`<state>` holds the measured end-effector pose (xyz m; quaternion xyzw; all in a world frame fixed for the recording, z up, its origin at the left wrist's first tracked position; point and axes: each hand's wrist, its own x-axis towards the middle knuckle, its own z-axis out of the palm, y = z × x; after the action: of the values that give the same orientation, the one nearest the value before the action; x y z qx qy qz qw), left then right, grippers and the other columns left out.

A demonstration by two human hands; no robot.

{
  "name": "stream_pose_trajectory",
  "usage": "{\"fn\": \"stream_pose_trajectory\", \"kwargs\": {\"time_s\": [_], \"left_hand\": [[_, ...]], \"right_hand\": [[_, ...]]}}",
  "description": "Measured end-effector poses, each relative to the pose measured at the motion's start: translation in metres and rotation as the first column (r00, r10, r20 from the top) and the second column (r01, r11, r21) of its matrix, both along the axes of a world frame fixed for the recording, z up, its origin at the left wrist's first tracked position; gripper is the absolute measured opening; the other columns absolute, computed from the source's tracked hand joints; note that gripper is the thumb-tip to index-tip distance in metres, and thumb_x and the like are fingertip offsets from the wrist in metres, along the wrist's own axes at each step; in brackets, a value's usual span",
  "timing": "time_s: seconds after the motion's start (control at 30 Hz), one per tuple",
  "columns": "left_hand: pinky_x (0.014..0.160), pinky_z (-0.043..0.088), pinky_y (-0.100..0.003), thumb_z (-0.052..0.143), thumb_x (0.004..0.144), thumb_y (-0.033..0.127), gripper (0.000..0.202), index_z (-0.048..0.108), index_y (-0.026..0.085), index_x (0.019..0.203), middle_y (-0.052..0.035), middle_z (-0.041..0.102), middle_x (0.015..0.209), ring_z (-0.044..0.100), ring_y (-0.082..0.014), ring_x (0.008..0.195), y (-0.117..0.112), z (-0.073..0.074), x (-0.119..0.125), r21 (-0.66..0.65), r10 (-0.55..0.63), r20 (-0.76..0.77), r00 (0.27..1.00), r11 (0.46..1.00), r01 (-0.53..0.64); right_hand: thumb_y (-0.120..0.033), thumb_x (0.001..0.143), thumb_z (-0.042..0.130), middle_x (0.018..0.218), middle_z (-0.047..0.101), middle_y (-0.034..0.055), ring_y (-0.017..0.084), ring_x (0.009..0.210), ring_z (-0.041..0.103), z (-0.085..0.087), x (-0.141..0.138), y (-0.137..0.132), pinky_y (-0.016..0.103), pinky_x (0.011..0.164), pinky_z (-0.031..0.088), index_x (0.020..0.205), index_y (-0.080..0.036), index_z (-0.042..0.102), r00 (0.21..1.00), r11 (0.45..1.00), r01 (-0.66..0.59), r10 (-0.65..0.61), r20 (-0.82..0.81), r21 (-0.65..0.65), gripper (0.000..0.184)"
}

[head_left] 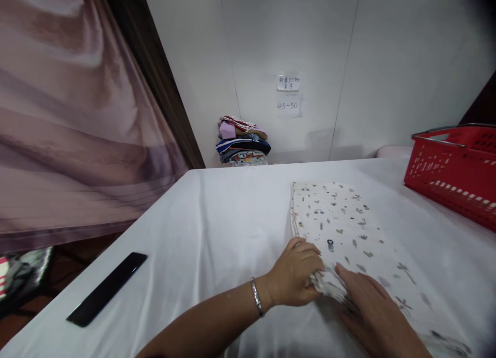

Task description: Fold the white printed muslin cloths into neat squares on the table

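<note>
A white cloth with small dark prints (341, 218) lies folded flat on the white-covered table (217, 229). My left hand (296, 273), with a silver bracelet on its wrist, has its fingers curled around the cloth's near left edge and bunches it. My right hand (372, 309) lies just beside it, palm down and fingers stretched flat, pressing on the same cloth.
A red plastic basket (453, 172) stands at the table's right edge. A stack of folded clothes (242, 141) sits against the far wall under two paper notes (289, 94). A black flat bar (106, 288) lies near the left edge. A pink curtain (77, 115) hangs at left.
</note>
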<state>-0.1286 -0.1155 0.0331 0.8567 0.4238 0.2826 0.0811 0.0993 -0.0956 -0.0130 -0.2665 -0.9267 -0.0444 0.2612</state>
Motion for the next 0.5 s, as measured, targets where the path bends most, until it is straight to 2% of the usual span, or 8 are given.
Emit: {"fn": "stream_pose_trajectory", "kwargs": {"time_s": [0.1, 0.2, 0.3, 0.37, 0.5], "left_hand": [[0.095, 0.031, -0.039, 0.056, 0.072, 0.031, 0.019, 0.052, 0.020, 0.087, -0.0055, 0.061, 0.089, 0.053, -0.0210, 0.097, 0.005, 0.004, 0.007, -0.017, 0.027, 0.057, 0.998, 1.000, -0.026], [0.090, 0.035, -0.037, 0.057, 0.075, 0.032, 0.024, 0.052, 0.019, 0.094, -0.0050, 0.061, 0.090, 0.054, -0.0196, 0.092, 0.010, 0.000, 0.009, -0.038, 0.030, 0.135, 0.990, 0.999, -0.025], [0.093, 0.035, -0.038, 0.061, 0.074, 0.036, 0.049, 0.044, 0.019, 0.117, -0.0078, 0.059, 0.108, 0.052, -0.0214, 0.101, 0.021, -0.010, 0.003, -0.018, 0.018, 0.172, 0.985, 1.000, -0.015], [0.097, 0.032, -0.040, 0.062, 0.073, 0.035, 0.065, 0.035, 0.019, 0.129, -0.0105, 0.054, 0.121, 0.046, -0.0236, 0.112, 0.037, -0.019, -0.004, 0.010, 0.038, 0.165, 0.986, 0.999, -0.040], [0.102, 0.026, -0.042, 0.062, 0.071, 0.026, 0.067, 0.034, 0.019, 0.131, -0.0117, 0.050, 0.127, 0.038, -0.0249, 0.121, 0.081, -0.038, -0.021, 0.014, 0.157, 0.123, 0.980, 0.987, -0.160]], "right_hand": [[-0.023, 0.080, 0.049, 0.110, 0.065, 0.0092, 0.024, 0.091, 0.064, 0.006, -0.021, 0.010, 0.035, 0.075, 0.052, 0.135, -0.020, 0.040, 0.991, 0.991, 0.060, -0.073, -0.109, -0.118, 0.056], [-0.024, 0.078, 0.049, 0.104, 0.068, 0.0048, 0.022, 0.085, 0.066, 0.014, -0.016, 0.017, 0.030, 0.068, 0.054, 0.121, -0.024, 0.054, 0.986, 0.965, 0.054, -0.092, -0.136, -0.255, 0.043], [-0.026, 0.081, 0.049, 0.101, 0.069, 0.0026, 0.017, 0.076, 0.066, 0.033, -0.001, 0.020, 0.023, 0.062, 0.054, 0.122, -0.025, 0.053, 0.988, 0.930, 0.034, -0.086, -0.127, -0.367, 0.042], [-0.029, 0.082, 0.048, 0.103, 0.068, 0.0030, 0.017, 0.076, 0.066, 0.046, 0.012, 0.021, 0.022, 0.062, 0.053, 0.126, -0.025, 0.050, 0.987, 0.922, 0.025, -0.084, -0.136, -0.387, 0.044], [-0.035, 0.083, 0.046, 0.103, 0.067, 0.0034, 0.022, 0.081, 0.066, 0.058, 0.047, 0.026, 0.025, 0.064, 0.055, 0.131, -0.030, 0.047, 0.980, 0.930, 0.085, -0.143, -0.139, -0.356, 0.048]]}}
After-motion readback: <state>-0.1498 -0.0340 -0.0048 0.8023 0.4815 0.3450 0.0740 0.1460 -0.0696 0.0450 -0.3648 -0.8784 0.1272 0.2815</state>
